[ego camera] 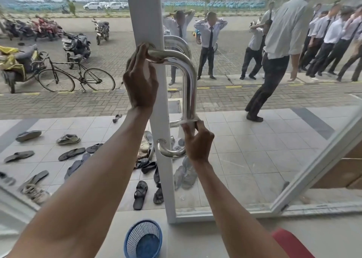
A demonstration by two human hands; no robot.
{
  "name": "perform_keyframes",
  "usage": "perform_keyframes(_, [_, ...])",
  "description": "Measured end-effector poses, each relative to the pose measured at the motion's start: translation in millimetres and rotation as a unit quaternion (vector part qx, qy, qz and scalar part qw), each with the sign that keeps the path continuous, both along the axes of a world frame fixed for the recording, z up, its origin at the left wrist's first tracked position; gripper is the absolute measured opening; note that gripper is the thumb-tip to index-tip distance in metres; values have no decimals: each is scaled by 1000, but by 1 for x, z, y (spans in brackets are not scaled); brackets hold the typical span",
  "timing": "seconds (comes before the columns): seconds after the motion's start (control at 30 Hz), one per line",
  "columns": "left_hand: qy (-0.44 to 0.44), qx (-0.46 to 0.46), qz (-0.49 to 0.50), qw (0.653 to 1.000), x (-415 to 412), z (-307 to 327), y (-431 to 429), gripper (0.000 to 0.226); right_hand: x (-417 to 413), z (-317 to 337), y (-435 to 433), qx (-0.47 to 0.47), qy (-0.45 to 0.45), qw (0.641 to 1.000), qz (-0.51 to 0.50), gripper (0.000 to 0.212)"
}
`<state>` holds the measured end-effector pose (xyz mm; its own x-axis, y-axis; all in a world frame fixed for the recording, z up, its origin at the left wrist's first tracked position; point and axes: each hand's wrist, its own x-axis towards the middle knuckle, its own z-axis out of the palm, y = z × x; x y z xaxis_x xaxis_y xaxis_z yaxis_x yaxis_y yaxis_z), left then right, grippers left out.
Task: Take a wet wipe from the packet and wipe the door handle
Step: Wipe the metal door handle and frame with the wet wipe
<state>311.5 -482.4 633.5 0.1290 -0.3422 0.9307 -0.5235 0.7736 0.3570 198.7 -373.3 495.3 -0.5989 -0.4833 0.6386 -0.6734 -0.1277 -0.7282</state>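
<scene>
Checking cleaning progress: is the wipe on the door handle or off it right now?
On it. The right hand holds the wipe against the door handle at its lower bend.

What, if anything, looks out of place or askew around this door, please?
Only the sandals and shoes strewn untidily over the tiles outside; the door handle itself looks straight and undamaged.
</scene>
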Motion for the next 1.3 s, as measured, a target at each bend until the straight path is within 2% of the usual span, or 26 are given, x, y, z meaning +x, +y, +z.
perform_keyframes(0.1, [3,-13,-3,1000,0,-1,-1,44,8,-36,5,52,-35,998,-21,38])
perform_keyframes(0.23, [9,-18,-4,1000,-2,-3,-2,44,14,-60,9,85,-73,994,-20,21])
perform_keyframes(0.3, [13,-18,-12,1000,-3,-6,-2,47,12,-59,9,99,-77,992,-8,20])
perform_keyframes(0.37, [12,-22,-20,999,-3,-10,-3,53,9,-48,8,80,-69,994,-1,24])
perform_keyframes(0.47, [5,-18,-24,1000,-4,-26,-7,66,8,-19,1,-2,-46,999,-8,21])
perform_keyframes(0.53, [-22,14,-20,999,-3,-51,-6,71,8,-8,-4,-25,-39,999,-16,21])
perform_keyframes(0.6, [-92,51,-24,994,1,-86,-3,73,8,-14,-2,-7,-46,999,-17,22])
perform_keyframes(0.7, [-205,85,-25,975,9,-136,5,76,10,-54,9,76,-62,995,-26,20])
perform_keyframes(0.83, [-280,138,-7,950,25,-167,11,81,13,-93,14,163,-147,976,4,24])
perform_keyframes(0.93, [-304,162,-2,939,39,-177,16,79,16,-82,10,140,-158,977,-18,18])
perform_keyframes(1.07, [-315,197,0,928,47,-183,22,74,17,-50,2,31,-123,991,-32,21])
perform_keyframes(1.13, [-311,208,-4,927,46,-184,25,71,17,-44,-2,31,-118,992,-36,25])
perform_keyframes(1.23, [-301,224,-6,927,43,-188,31,67,21,-59,-2,41,-134,989,-46,18])
perform_keyframes(1.3, [-302,232,-8,924,40,-194,35,67,28,-77,1,92,-173,979,-61,16])
